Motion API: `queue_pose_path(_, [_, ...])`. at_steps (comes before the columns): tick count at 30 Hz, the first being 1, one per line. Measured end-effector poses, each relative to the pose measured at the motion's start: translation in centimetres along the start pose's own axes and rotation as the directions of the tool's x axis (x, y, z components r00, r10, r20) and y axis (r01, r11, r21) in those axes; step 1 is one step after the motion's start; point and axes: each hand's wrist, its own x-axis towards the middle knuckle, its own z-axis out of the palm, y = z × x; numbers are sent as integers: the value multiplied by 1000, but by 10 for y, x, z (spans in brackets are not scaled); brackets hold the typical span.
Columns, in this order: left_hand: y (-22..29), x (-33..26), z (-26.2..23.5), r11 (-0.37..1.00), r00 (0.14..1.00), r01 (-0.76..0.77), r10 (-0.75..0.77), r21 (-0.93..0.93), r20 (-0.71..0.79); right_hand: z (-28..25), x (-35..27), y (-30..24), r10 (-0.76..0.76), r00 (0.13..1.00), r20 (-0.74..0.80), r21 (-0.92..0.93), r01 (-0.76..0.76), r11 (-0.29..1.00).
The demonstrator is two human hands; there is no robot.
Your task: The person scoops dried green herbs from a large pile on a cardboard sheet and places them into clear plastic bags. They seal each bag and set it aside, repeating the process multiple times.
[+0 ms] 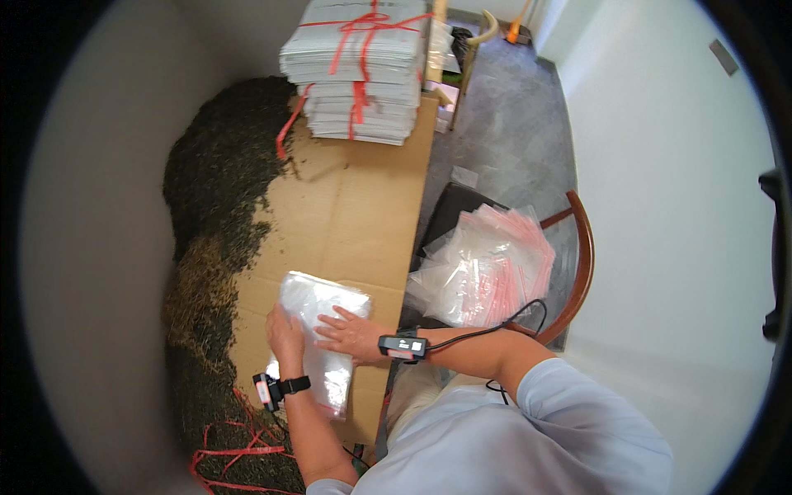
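Note:
A shiny clear plastic bag (330, 381), or a flat stack of them, lies on the cardboard sheet in front of me, with a thin reddish strip at its near end. My left hand (285, 337) is closed at the bag's left edge, fingers curled along it and partly hidden. Across the bag's upper middle, my right hand (348, 333) rests flat with its fingers spread. Whether anything is inside the bag, I cannot tell.
Dark dried leaf-like material (221, 157) is heaped along the left of the cardboard (355, 206). Red-tied stacks of flat white sheets (363, 62) stand at the far end. More clear bags with pink edges (495, 272) lie on a wooden chair (584, 256) at right. Red string (239, 451) lies near left.

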Motion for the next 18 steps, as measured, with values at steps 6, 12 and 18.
queue_pose_path(6, [16, -10, -9, 994, 998, 35, -29, 99, -60, -1, -38, 1, 16, 969, -247, 165, 25, 986])
queue_pose_path(12, [127, -50, -39, 914, 911, -271, 142, -303, -386, 45, -173, 98, 570, 513, -642, 427, -378, 821])
queue_pose_path(18, [247, -97, 64, 656, 901, -265, 429, -707, 59, 136, -339, 179, 971, -214, -104, 606, -788, -109])
